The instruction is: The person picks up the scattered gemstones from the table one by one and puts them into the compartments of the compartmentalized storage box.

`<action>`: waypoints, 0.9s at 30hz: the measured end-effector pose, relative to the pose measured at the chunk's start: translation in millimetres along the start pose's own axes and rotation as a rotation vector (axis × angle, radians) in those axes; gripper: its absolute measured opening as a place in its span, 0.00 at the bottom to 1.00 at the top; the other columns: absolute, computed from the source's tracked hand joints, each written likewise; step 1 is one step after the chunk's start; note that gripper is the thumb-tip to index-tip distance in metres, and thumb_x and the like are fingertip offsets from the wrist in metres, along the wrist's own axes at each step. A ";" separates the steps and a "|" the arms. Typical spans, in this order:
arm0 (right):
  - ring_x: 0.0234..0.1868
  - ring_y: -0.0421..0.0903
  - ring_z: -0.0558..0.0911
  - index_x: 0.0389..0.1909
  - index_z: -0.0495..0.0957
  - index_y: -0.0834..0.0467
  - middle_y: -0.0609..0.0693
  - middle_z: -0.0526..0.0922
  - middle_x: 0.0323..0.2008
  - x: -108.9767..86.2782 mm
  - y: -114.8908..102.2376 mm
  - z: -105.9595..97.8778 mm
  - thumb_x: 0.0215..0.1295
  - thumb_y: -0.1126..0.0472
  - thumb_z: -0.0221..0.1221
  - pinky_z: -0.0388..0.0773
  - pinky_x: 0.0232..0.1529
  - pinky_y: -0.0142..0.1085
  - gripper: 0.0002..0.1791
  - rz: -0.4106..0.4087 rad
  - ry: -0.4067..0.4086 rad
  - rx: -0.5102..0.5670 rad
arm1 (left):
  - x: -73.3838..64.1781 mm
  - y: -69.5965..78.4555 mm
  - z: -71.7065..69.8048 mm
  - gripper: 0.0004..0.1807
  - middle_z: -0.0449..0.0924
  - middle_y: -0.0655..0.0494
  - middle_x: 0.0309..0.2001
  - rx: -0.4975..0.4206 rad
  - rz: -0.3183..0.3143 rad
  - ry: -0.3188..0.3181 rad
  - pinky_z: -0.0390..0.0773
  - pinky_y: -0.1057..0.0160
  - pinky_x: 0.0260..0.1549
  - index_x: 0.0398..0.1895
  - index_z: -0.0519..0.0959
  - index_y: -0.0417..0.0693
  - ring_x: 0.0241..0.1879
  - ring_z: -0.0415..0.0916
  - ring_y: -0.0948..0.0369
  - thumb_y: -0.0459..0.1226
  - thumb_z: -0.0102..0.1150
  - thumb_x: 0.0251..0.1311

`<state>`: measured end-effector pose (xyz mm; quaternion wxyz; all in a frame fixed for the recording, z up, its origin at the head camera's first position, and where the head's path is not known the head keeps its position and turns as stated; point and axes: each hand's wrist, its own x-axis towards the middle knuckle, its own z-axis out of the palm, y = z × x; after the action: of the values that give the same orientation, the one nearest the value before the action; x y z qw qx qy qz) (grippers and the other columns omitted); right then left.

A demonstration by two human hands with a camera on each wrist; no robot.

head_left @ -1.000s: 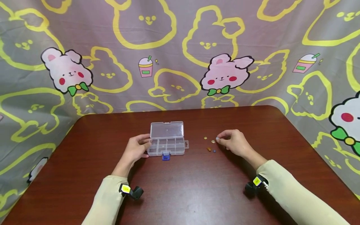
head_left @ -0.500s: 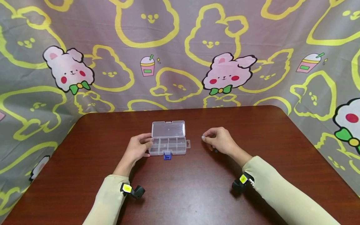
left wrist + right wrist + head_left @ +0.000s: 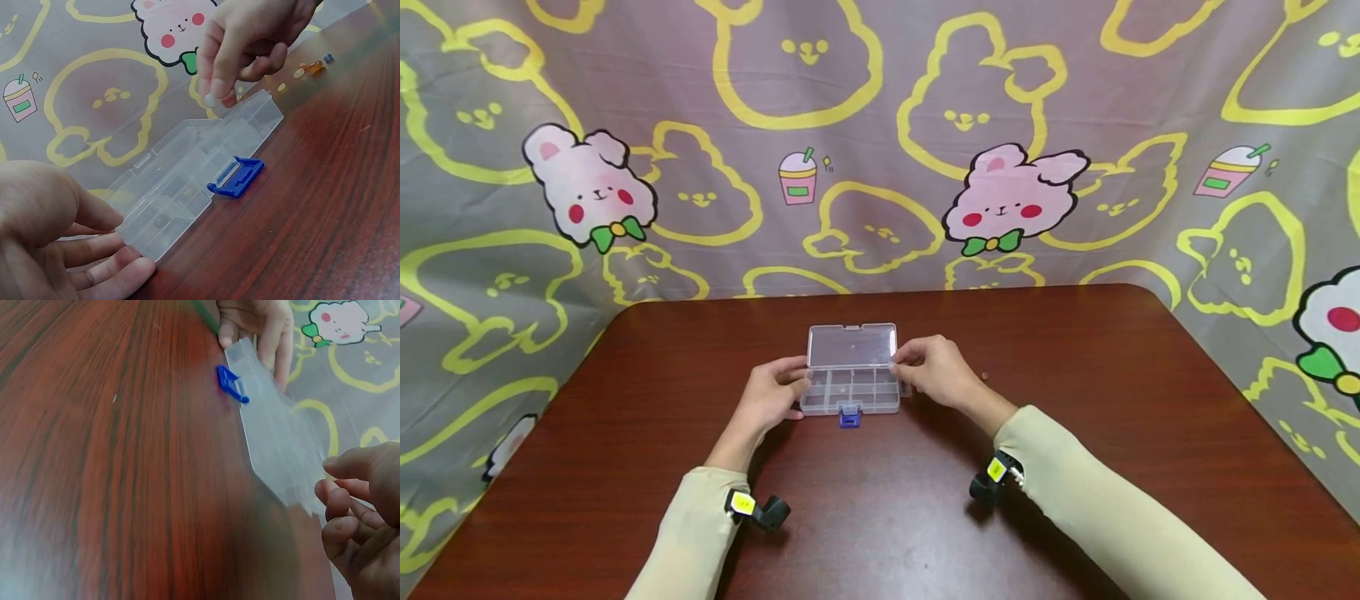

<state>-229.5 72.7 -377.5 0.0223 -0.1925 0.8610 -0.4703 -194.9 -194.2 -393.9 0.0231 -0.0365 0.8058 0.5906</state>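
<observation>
A clear plastic compartment box lies on the table with its lid raised at the back. Its blue latch hangs down at the front. My left hand holds the box's left end, thumb on one side and fingers at the other. My right hand is over the right end of the box. Between its thumb and index finger it pinches a small pale bead, clearest in the left wrist view. A faint spot shows in one left compartment; I cannot tell what it is.
Right of the box lie several small loose pieces: an amber one, a blue one and yellowish ones. My right hand mostly hides them in the head view. A patterned cloth hangs behind the table.
My right hand has moved left with the pale bead, from beside the loose pieces to the box's right end. My left hand stays on the box.
</observation>
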 end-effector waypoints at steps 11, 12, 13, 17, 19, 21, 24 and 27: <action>0.27 0.38 0.78 0.34 0.88 0.59 0.45 0.85 0.27 13.1 -12.3 23.1 0.61 0.64 0.69 0.76 0.28 0.31 0.03 -0.073 -0.006 -0.104 | 0.3 -1.3 -0.8 0.22 0.79 0.32 0.56 0.001 0.005 0.006 0.84 0.63 0.20 0.64 0.73 0.31 0.33 0.77 0.58 0.25 0.54 0.66; 0.27 0.38 0.78 0.34 0.88 0.59 0.45 0.85 0.27 14.1 -12.0 24.4 0.61 0.63 0.69 0.75 0.28 0.31 0.03 -0.073 -0.007 -0.107 | 0.1 -0.8 -0.9 0.22 0.79 0.32 0.56 0.001 0.002 0.006 0.84 0.63 0.20 0.64 0.73 0.32 0.33 0.77 0.58 0.25 0.54 0.66; 0.27 0.39 0.78 0.33 0.88 0.59 0.45 0.85 0.27 15.0 -11.4 25.1 0.60 0.63 0.69 0.74 0.27 0.31 0.03 -0.076 -0.005 -0.112 | 0.0 -0.2 -0.6 0.22 0.78 0.32 0.56 0.002 0.001 0.006 0.84 0.63 0.20 0.64 0.73 0.32 0.33 0.77 0.58 0.25 0.54 0.66; 0.28 0.40 0.78 0.33 0.88 0.59 0.45 0.85 0.27 16.6 -11.7 26.7 0.59 0.64 0.69 0.74 0.27 0.30 0.03 -0.081 0.003 -0.120 | -0.2 0.7 0.0 0.22 0.78 0.32 0.56 0.007 0.001 0.006 0.84 0.63 0.20 0.64 0.73 0.32 0.34 0.77 0.58 0.25 0.54 0.66; 0.28 0.40 0.78 0.33 0.88 0.59 0.45 0.85 0.26 16.6 -12.9 27.4 0.59 0.64 0.70 0.74 0.28 0.30 0.03 -0.081 0.005 -0.125 | 0.0 0.5 0.1 0.22 0.78 0.32 0.56 0.008 0.002 0.007 0.84 0.62 0.20 0.64 0.73 0.32 0.34 0.78 0.57 0.25 0.54 0.67; 0.27 0.38 0.77 0.33 0.88 0.59 0.45 0.85 0.26 16.3 -14.4 28.1 0.59 0.64 0.70 0.74 0.28 0.30 0.03 -0.074 0.001 -0.126 | 0.2 0.2 0.0 0.22 0.79 0.32 0.56 0.010 0.002 0.008 0.84 0.62 0.21 0.64 0.74 0.32 0.34 0.78 0.57 0.25 0.55 0.67; 0.26 0.38 0.77 0.33 0.88 0.60 0.45 0.84 0.26 15.9 -15.7 28.7 0.59 0.64 0.70 0.74 0.28 0.29 0.04 -0.064 -0.006 -0.125 | 0.2 -0.1 -0.1 0.22 0.79 0.33 0.56 0.009 0.000 0.009 0.84 0.62 0.21 0.64 0.74 0.32 0.35 0.78 0.56 0.25 0.54 0.67; 0.26 0.38 0.77 0.34 0.88 0.60 0.45 0.84 0.26 15.4 -15.9 27.8 0.59 0.64 0.70 0.74 0.28 0.29 0.04 -0.066 -0.007 -0.120 | 0.1 -0.6 -0.2 0.22 0.79 0.33 0.56 0.009 -0.001 0.007 0.84 0.62 0.21 0.64 0.74 0.32 0.35 0.78 0.56 0.26 0.54 0.67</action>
<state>-232.6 37.3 -377.8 -0.0019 -0.2231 0.8808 -0.4176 -194.9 -194.6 -394.4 0.0210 -0.0389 0.8084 0.5870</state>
